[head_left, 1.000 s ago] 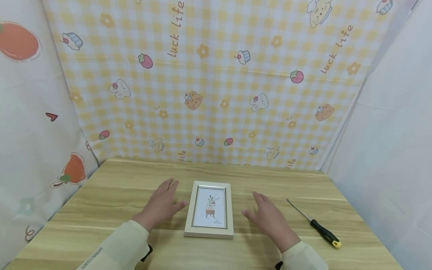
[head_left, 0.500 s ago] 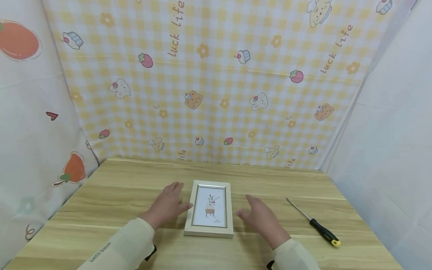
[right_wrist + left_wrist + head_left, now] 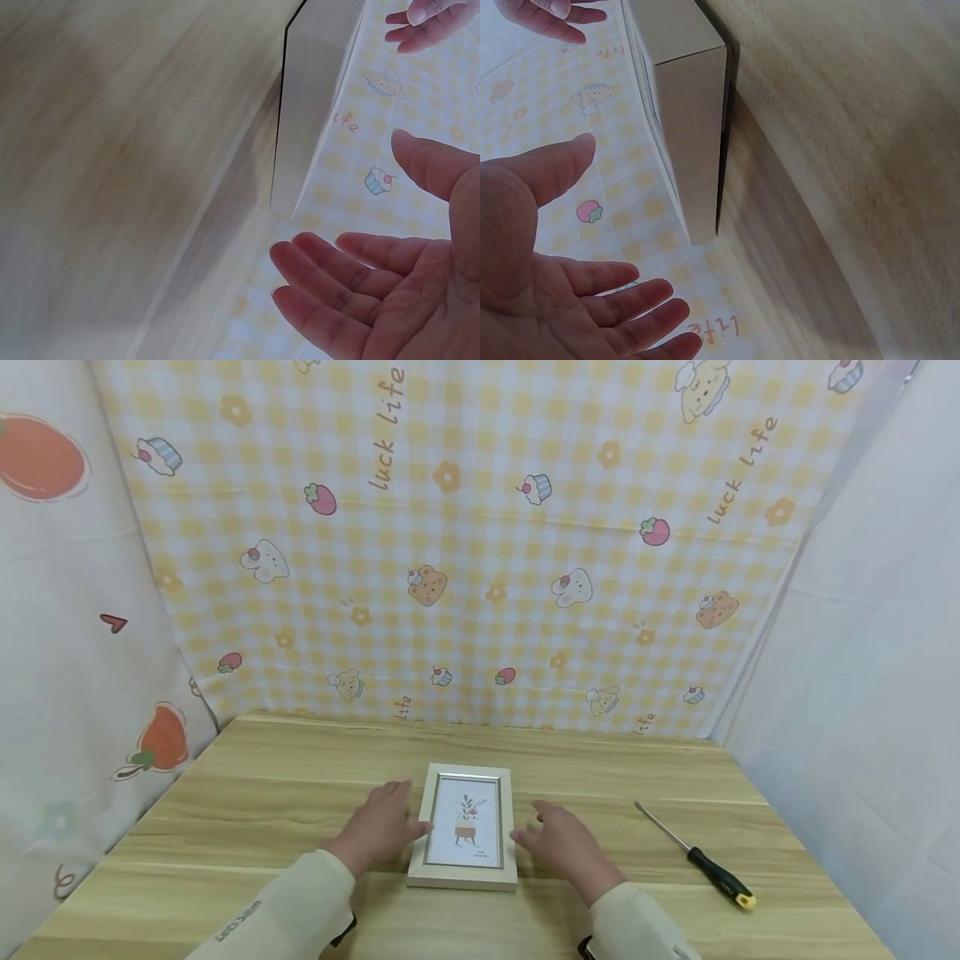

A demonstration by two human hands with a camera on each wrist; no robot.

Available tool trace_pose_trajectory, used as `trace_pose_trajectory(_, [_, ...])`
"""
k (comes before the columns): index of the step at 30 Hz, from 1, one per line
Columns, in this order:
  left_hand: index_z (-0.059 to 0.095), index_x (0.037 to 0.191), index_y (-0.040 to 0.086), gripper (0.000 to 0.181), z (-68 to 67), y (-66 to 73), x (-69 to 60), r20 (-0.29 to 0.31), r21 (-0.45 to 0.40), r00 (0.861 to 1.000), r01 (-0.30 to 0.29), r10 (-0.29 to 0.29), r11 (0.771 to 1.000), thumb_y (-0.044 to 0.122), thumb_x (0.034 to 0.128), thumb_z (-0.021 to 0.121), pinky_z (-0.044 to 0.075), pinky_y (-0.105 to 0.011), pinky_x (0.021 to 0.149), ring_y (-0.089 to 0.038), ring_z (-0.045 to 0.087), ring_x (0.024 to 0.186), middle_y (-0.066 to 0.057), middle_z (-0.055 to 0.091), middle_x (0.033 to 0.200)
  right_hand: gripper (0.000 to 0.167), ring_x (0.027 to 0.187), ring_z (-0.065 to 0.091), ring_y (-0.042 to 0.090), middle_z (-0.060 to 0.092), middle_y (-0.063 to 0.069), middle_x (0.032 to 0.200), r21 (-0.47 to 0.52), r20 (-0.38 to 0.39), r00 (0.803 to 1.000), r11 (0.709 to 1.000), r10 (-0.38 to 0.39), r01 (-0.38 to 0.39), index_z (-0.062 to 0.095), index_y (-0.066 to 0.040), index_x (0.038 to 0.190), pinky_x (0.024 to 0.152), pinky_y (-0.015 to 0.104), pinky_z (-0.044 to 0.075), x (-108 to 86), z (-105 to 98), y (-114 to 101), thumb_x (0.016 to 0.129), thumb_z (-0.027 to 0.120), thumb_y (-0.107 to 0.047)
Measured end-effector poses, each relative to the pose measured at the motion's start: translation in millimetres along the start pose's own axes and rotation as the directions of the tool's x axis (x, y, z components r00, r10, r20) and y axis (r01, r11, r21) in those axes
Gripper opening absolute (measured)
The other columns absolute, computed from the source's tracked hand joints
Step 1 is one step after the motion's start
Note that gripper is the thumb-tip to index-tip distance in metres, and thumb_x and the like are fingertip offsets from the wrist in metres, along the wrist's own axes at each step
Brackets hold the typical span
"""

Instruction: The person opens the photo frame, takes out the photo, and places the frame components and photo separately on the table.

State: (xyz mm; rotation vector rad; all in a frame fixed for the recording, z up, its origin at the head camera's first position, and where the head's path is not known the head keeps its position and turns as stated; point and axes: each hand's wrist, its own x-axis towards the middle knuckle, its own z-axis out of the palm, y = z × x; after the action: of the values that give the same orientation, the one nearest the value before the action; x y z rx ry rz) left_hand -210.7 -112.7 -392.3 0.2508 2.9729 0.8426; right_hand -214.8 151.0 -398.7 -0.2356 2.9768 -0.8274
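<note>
A pale wooden picture frame (image 3: 510, 860) lies face up on the table, with a print of a potted plant inside its silvery inner border. At its left side is my left hand (image 3: 378, 827), thumb extended over the frame's edge in the head view. In the left wrist view a gap shows between that hand (image 3: 562, 300) and the frame's side (image 3: 690, 142). My right hand (image 3: 562, 843) is beside the frame's right side, fingers loosely bent. The right wrist view shows this hand (image 3: 390, 292) apart from the frame's side (image 3: 311, 105) too. Neither hand holds anything.
A screwdriver (image 3: 716, 870) with a black and yellow handle lies on the wood-grain table (image 3: 285, 760), to the right of my right hand. A yellow checked cloth (image 3: 480, 543) hangs behind the table. White cloths hang at the left (image 3: 67, 677) and right (image 3: 862, 693).
Both hands have moved inward toward the frame, the left going right and the right going left. The frame and the screwdriver have stayed in place on the table.
</note>
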Motion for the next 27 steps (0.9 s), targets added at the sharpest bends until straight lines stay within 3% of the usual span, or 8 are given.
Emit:
trace_pose_trajectory(12, [0.044, 0.133, -0.014, 0.068, 6.3, -3.1, 4.1, -0.001, 0.021, 1.0, 0.012, -0.012, 1.0, 0.028, 0.0869, 0.071, 0.031, -0.057, 0.106, -0.048, 0.037, 0.13, -0.033, 0.043, 0.137, 0.063, 0.111, 0.058, 0.04, 0.061, 0.024, 0.121, 0.002, 0.014, 1.0, 1.0, 0.003, -0.003, 0.053, 0.006, 0.129, 0.094, 0.053, 0.045, 8.4, 11.3, -0.5, 0.085, 0.071, -0.036])
trace_pose_trajectory(27, [0.053, 0.122, -0.016, 0.06, 7.2, 2.7, 8.0, 0.017, 0.05, 1.0, 0.025, -0.025, 0.998, 0.027, 0.0842, 0.074, 0.035, -0.056, 0.103, -0.049, 0.043, 0.124, -0.035, 0.05, 0.129, 0.057, 0.105, 0.061, 0.038, 0.065, 0.022, 0.112, 0.017, 0.032, 0.999, 0.999, 0.027, -0.027, 0.057, 0.006, 0.124, 0.09, 0.051, 0.048, 13.0, 18.4, -8.5, 0.085, 0.072, -0.033])
